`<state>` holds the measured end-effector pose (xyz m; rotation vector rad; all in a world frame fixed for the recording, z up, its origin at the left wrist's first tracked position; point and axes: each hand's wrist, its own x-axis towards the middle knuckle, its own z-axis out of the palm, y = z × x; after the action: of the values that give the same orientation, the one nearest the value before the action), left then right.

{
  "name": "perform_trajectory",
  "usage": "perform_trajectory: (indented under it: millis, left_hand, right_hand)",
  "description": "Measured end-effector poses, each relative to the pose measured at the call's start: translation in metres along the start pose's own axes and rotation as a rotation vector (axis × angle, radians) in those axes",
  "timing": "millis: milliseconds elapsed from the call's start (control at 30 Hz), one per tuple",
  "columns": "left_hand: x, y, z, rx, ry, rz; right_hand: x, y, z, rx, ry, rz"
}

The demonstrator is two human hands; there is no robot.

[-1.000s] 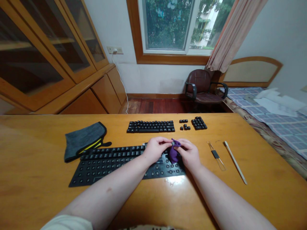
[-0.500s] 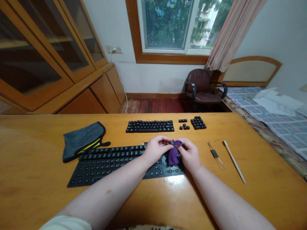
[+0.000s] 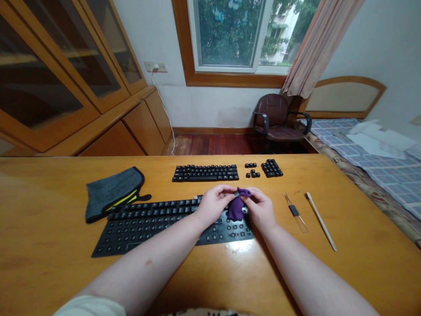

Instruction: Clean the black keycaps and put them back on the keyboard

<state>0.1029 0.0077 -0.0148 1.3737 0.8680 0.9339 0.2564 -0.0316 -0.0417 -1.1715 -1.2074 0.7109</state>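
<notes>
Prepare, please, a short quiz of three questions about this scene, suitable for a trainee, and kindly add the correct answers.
1. Which item is held between the left hand and the right hand?
A) the pale stick
B) the purple cloth
C) the grey-and-yellow cloth

2. True or false: the wire tool lies to the right of the black keyboard, as the person sees it.

3. Fill the gap with "nearer" or "farther": the grouped black keycaps lie ____ from the person than the keyboard does.

Key: 1. B; 2. True; 3. farther.
</notes>
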Motion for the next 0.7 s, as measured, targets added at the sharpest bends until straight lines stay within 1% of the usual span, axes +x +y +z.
perform_trajectory:
  millis: [67, 167, 200, 267, 367, 400, 467, 533, 600, 700]
  left_hand:
    - [-0.0003, 0.0013, 0.0003, -0.004, 0.017, 0.014]
    - [-0.0006, 0.005, -0.0014, 0.079, 0.007, 0.097]
    - [-0.0005, 0.0056, -0.0021, 0.1, -0.001, 0.105]
    - [-0.0001, 0.0049, -0.0027, 0.08, -0.004, 0.065]
    - [0.0006, 0.0016, -0.0019, -0.027, 0.012, -0.04]
    - [0.0006, 0.0009, -0.0016, -0.035, 0.026, -0.058]
    - [0.0003, 0.0013, -0.0012, 0.019, 0.05, -0.056]
    - [-0.0006, 0.0034, -0.0015, 0.11, 0.067, -0.026]
    - [-0.0015, 0.0055, -0.0021, 0.184, 0.065, 0.0]
    - [-0.0021, 0.0065, -0.003, 0.225, 0.045, 0.006]
  right_hand:
    - [0.0001, 0.0, 0.0003, -0.001, -0.01, -0.001]
    - [0.0008, -0.0021, 0.0005, 0.009, -0.03, -0.008]
    - [0.0011, -0.003, 0.0005, 0.009, -0.043, -0.009]
    - [0.0016, -0.0049, 0.0, -0.001, -0.072, -0.005]
    - [0.0023, -0.0064, -0.0012, -0.013, -0.125, 0.006]
    - [0.0024, -0.0064, -0.0017, -0.014, -0.142, 0.01]
    - [0.0022, -0.0054, -0.0024, -0.014, -0.167, 0.014]
    - [0.0017, -0.0037, -0.0028, -0.028, -0.167, 0.013]
    - [0.001, -0.0023, -0.0029, -0.052, -0.139, 0.006]
    - [0.0002, -0.0021, -0.0028, -0.082, -0.081, -0.017]
